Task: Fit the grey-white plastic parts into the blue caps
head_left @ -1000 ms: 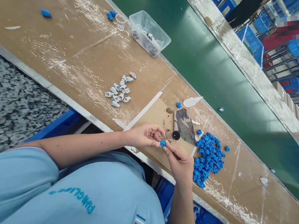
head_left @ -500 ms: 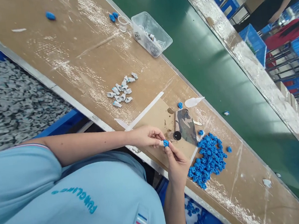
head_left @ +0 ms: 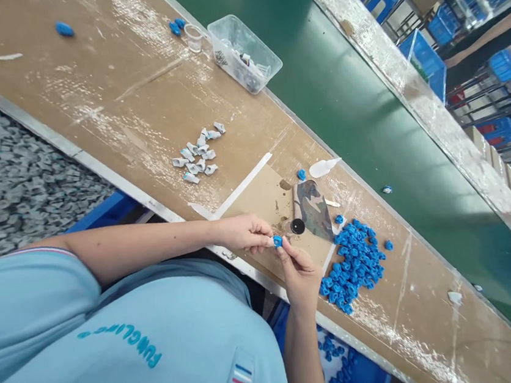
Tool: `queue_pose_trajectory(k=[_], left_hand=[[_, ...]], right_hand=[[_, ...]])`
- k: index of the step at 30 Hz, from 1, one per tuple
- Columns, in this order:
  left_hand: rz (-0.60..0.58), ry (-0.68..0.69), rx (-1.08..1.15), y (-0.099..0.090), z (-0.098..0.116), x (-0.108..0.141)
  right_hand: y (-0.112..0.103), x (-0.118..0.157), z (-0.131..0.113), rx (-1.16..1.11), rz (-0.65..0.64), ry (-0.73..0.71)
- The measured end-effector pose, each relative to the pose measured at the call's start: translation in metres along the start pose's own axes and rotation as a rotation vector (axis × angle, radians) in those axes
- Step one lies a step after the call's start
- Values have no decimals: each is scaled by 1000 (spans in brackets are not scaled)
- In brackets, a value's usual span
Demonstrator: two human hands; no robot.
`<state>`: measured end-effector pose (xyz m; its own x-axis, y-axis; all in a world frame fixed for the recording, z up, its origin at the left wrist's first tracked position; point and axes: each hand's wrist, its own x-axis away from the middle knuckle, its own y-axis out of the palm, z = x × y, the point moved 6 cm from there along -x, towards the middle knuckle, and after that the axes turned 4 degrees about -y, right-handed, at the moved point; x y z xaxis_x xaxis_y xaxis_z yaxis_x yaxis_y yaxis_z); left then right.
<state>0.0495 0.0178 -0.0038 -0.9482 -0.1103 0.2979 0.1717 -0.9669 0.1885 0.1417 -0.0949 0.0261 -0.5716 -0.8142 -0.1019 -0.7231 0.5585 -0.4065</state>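
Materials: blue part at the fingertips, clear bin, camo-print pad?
Blue part: likely moulded plastic or rubber; uniform colour, slight sheen, too small to settle which.
Clear bin: probably glossy plastic; see-through walls, bright highlights.
Camo-print pad: looks like matte fabric, no shine; filling, if any, hidden.

Left hand [head_left: 247,232], right hand [head_left: 301,272]: fingers curled, pinched, tips almost meeting between them. Bare forearms [head_left: 150,241] converge behind the hands.

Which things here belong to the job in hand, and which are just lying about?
Likely the job's: blue piece between left hand and right hand; blue pile; perhaps the grey cluster.
Apparently just lying about: upper-left blue lump; white scrap near it.
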Motion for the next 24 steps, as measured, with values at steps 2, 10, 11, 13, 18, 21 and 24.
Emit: queue_pose_trajectory(k=[2, 10, 11, 13, 18, 21, 24], left_hand=[[0, 10, 9, 0, 1, 0], [12, 98, -93, -2, 0, 2], [41, 144, -139, -3, 1, 3], [114, 273, -236, -5, 6, 8], [197, 540, -382, 0, 16, 23], [223, 601, -455, 3, 18, 27], [234, 620, -488, 5, 18, 28]], right_hand=[[1, 0, 0, 16, -10, -5], [0, 2, 1, 20, 2, -55], [-1, 4, 1, 6, 17, -75], [-3, 7, 0, -20, 38, -128], [-8, 15, -9, 72, 38, -315], [-9, 18, -12, 147, 36, -386], [-8, 20, -13, 170, 46, -422]])
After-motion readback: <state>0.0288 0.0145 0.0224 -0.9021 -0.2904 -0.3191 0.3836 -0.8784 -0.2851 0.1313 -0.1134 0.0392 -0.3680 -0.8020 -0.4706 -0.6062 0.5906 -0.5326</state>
